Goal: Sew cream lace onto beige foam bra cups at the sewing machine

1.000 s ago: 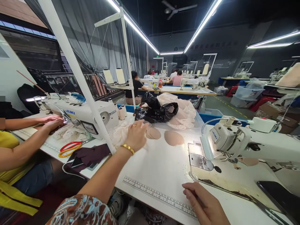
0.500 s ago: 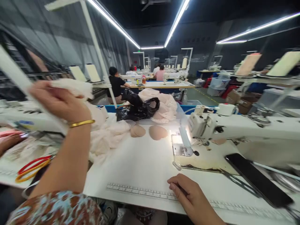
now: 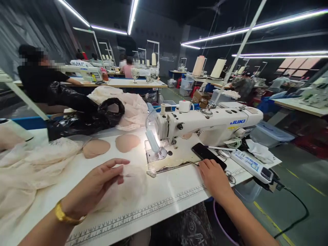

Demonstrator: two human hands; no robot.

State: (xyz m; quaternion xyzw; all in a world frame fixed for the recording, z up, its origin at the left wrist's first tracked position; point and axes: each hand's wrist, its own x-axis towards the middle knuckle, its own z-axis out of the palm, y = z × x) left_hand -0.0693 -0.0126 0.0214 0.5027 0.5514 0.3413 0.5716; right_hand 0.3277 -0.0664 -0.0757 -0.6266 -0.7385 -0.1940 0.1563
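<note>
My left hand (image 3: 102,182), with a gold bracelet at the wrist, pinches a sheer pale fabric piece (image 3: 130,186) over the white table, left of the sewing machine's needle area. Over the near edge of a black phone (image 3: 208,155), my right hand (image 3: 212,172) lies with its fingers bent down; thin metal scissors or tweezers, partly hidden, poke out at its fingertips. Beyond my left hand lie two beige oval pads (image 3: 96,148) (image 3: 127,142). The white sewing machine (image 3: 212,123) stands behind my right hand, its lamp lit.
Pale lace fabric (image 3: 30,171) is heaped at the left. A black plastic bag (image 3: 77,118) and more pale cloth (image 3: 133,109) lie at the table's back. A ruler strip (image 3: 143,213) runs along the front edge. A person in black (image 3: 38,75) sits at another table.
The view has turned right. My left hand has come down from the raised position at the left with sheer fabric. My right hand has moved from the front edge to the phone and metal tool.
</note>
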